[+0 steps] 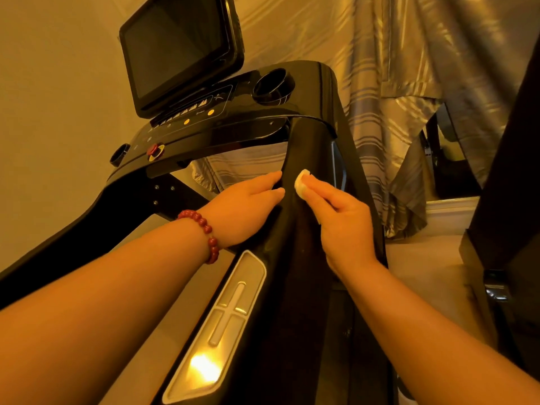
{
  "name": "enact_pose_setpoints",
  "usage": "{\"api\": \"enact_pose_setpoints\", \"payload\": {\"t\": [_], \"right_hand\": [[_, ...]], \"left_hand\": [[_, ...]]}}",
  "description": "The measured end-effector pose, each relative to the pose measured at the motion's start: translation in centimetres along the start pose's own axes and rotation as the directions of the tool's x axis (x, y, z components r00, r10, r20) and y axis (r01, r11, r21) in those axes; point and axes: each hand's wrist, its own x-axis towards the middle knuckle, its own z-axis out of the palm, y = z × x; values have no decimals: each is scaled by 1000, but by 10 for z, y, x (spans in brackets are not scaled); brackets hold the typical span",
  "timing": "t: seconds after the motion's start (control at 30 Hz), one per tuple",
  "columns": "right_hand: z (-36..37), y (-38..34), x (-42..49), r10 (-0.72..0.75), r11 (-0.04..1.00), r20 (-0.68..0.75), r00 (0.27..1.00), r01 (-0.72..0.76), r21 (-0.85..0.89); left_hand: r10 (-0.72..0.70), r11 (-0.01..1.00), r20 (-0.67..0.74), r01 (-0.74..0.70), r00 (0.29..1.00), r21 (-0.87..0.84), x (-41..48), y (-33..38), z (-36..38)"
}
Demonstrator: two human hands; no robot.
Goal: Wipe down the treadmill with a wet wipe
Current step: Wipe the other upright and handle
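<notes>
On the right-hand arm of the treadmill [309,147], from the head camera: pinches a small folded wet wipe [301,184] in the right grip [342,217], fingertips and thumb closed on it, and presses it to the glossy black face of that arm, a little below the console [204,124]. Lays the left grip [248,206] just beside, fingers straight and together, tips touching the arm's inner edge, holding nothing; wears a red bead bracelet [204,232] at that wrist. Looks to be in the middle of the wiping, with the wipe at work on one stretch of the arm only. Cannot tell from the shine which surfaces are already done: shows no streaks or wet marks plainly in this warm, dim light. Likely leaves the silver panel [222,325] lower on the arm, the screen [175,51], the cup holder [273,86], the button field round the red stop knob [155,150] and the far handrail [87,211]. Shows nothing of the belt.
</notes>
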Motion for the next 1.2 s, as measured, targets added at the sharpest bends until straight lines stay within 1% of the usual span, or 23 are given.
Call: {"api": "enact_pose_setpoints", "payload": {"t": [0.03,0.07,0.17,0.2,0.3,0.37,0.43,0.5,0.57,0.67,0.7,0.8,0.9,0.97,1.0,1.07,1.1,1.13,1.2], "right_hand": [[-2,1,0,-19,999,27,999,20,-27],[-4,2,6,-17,999,19,1000,17,-29],[-4,5,44,101,993,-134,986,-91,81],[-4,5,58,119,990,-170,978,-103,100],[-8,13,94,82,996,-209,975,-70,62],[-10,17,111,52,999,-209,977,-50,15],[-10,18,119,45,999,-194,980,-42,19],[-12,21,112,46,998,-160,986,-40,38],[-18,27,95,-3,1000,-110,994,6,24],[-24,26,91,-110,988,-8,994,109,-111],[-24,24,100,-126,980,0,992,124,-155],[-21,21,137,-154,964,-33,988,142,-224],[-19,24,146,-117,984,-79,990,105,-143],[-25,29,128,-80,993,-71,994,73,-98],[-29,32,118,-88,992,-46,995,83,-100],[-37,37,109,-131,979,14,991,131,-157],[-39,37,116,-151,967,19,988,151,-205],[-39,36,126,-164,957,2,986,160,-241],[-40,33,151,-145,966,-56,988,129,-226]], "left_hand": [[3,1000,0,-3,1000,4,5,1,0],[7,1000,3,-8,1000,15,9,2,1],[7,998,14,-8,1000,66,19,6,2],[14,997,12,-15,1000,81,23,8,1],[36,992,14,-37,999,122,36,11,-2],[40,990,18,-42,999,137,48,14,-3],[42,989,21,-44,999,140,61,17,-3],[55,989,22,-58,998,133,73,18,-2],[99,983,41,-105,994,154,82,20,3],[154,956,89,-172,984,239,93,24,8],[156,948,99,-177,983,265,96,26,9],[149,931,103,-175,983,319,104,31,10],[146,930,98,-170,984,326,107,31,10],[148,931,106,-174,983,320,107,29,11],[149,931,111,-177,983,319,107,29,11],[149,927,119,-180,982,330,108,30,10],[146,924,122,-180,982,337,109,31,10],[144,922,124,-178,982,344,109,31,10],[143,917,121,-177,982,357,110,32,9]]}}
